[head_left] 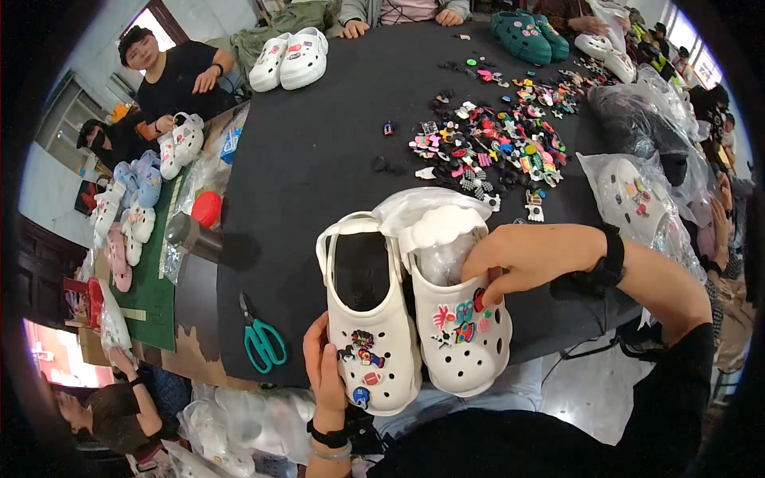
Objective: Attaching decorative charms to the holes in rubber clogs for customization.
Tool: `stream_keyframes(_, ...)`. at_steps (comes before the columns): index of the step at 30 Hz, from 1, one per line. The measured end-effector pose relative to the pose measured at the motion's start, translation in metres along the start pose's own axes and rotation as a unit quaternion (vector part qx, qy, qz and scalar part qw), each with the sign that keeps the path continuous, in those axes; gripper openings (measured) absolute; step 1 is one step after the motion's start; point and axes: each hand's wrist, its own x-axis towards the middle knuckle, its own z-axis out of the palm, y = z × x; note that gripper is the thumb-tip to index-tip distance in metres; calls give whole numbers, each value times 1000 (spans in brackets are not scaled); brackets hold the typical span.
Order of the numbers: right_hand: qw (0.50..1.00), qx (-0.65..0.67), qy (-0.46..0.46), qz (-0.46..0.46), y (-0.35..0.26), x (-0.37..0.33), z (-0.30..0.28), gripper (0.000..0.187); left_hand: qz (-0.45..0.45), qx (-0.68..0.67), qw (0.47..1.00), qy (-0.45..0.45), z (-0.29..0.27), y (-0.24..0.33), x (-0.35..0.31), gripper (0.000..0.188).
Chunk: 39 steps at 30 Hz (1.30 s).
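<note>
A pair of white foam clogs sits in front of me at the near table edge, toes toward me. My left hand (323,365) holds the outer side of the left clog (402,350), which bears several charms, among them a brown football charm (372,379). My right hand (530,253) grips the right clog (466,374) at its opening. Some fingers are inside, hidden by the upper, while the thumb touches a red charm (479,299). Several colourful charms dot that clog's upper. Clear plastic (441,259) fills its opening, and a white plastic bag (422,205) lies behind both heels.
A pile of loose charms (498,147) spreads beyond the clogs. Teal scissors (261,342) and a dark cylinder (194,237) lie left. White clogs (291,60) and green clogs (530,38) stand at the far edge; a bagged clog (633,199) is right. Other people work around.
</note>
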Motion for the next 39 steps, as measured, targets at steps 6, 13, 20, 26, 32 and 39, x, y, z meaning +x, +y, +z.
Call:
stream_keyframes(6, 989, -122, 62, 49, -3, 0, 17, 24, -11, -32, 999, 11, 1, 0, 0, 46)
stream_keyframes(13, 964, -203, 171, 1, 11, -11, 22, 31, -22, 118, 993, -14, -5, 0, 4, 47)
stream_keyframes(20, 968, 22, 225, -113, 15, -33, 28, 42, -15, -13, 1000, 21, -2, -9, 0, 46)
stream_keyframes(26, 872, 45, 487, 7, 47, -81, -39, 25, -2, 8, 1000, 16, -7, -15, 0, 47)
stream_keyframes(32, 864, -232, 412, 172, 87, -66, -55, 20, 10, 38, 999, 16, -11, -15, 4, 48)
stream_keyframes(39, 851, -384, 318, 163, 125, -35, -45, 30, 6, 29, 1000, 9, -6, -10, 2, 48)
